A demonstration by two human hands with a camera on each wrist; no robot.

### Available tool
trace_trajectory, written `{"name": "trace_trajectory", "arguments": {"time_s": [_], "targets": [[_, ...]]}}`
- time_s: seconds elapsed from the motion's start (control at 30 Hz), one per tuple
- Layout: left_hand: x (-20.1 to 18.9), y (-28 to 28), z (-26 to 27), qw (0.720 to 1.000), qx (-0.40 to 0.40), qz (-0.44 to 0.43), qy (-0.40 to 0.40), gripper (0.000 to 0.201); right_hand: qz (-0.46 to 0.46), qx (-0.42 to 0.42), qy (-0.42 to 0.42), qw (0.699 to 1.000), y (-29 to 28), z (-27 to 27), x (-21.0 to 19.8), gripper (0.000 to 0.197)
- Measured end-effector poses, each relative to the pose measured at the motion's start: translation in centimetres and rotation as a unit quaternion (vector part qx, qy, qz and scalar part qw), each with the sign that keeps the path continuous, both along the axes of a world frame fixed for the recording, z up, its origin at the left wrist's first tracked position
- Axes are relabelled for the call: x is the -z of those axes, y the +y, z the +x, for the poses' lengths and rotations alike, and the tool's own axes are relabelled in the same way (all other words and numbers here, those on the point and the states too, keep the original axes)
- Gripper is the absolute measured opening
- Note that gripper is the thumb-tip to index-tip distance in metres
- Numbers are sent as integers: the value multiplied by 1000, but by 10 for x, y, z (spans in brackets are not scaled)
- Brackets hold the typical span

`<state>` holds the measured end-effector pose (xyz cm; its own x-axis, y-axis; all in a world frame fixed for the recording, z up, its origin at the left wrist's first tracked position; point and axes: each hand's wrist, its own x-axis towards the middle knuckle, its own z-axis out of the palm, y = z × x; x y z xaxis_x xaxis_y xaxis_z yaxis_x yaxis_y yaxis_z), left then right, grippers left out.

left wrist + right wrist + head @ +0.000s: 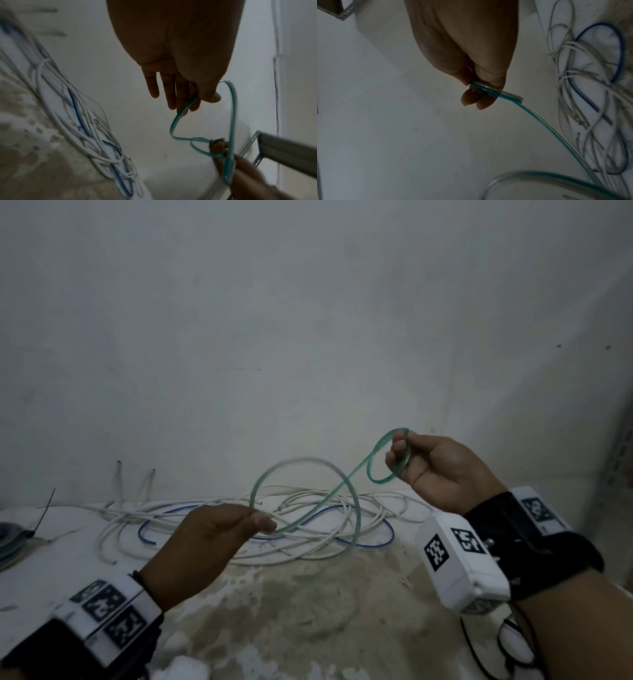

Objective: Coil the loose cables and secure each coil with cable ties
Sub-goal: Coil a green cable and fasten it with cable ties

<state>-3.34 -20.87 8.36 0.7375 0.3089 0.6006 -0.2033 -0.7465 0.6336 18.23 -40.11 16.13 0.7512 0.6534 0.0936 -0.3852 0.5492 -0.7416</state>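
Green cable [337, 491] held in the air between both hands, above the surface [61, 559] and in front of the pale wall [308, 320]; it does not touch the pile beneath it.

Right hand [442, 470]: raised, up and to the right; grip closed, thumb and fingers pinching a small finished loop of the green cable; two or so turns lie together in the pinch, seen close in the right wrist view [488, 90]; from there the cable runs down and away toward the other hand.

Left hand [209, 539]: lower, left of centre; thumb and forefinger closed on the green cable where a larger single loop crosses itself; remaining fingers extended and loose in the left wrist view [173, 86]; the large loop stands roughly upright, motion-blurred at its top.

White cables [308, 508]: loose tangle lying on the surface against the wall, uncoiled; several cut ends stick up at the left of the pile; a blue cable [363, 539] threads through the same tangle, one end free at front left.

Left edge of the surface: a flat roll [10, 542], only partly in frame, cannot identify; a thin black cable tie [42, 513] beside it, tail pointing up.

Surface in the foreground is stained brownish and patchy; metal slotted bracket [342, 12] visible at the upper left of the right wrist view.
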Motion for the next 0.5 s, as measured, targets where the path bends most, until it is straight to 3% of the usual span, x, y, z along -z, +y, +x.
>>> {"name": "trace_trajectory", "arguments": {"time_s": [0.1,0.27,0.37,0.5], "targets": [[-10,-14,-2,994,31,-105,-9,36,14,5,39,999,11,-4,17,34],[-17,-36,0,952,68,-281,-96,24,28,28,78,996,28,-12,40,34],[-24,-42,1,940,50,-304,-147,27,24,43,97,994,38,-15,54,30],[-27,-49,1,950,17,-256,-179,48,-2,52,99,994,45,-21,67,25]]}}
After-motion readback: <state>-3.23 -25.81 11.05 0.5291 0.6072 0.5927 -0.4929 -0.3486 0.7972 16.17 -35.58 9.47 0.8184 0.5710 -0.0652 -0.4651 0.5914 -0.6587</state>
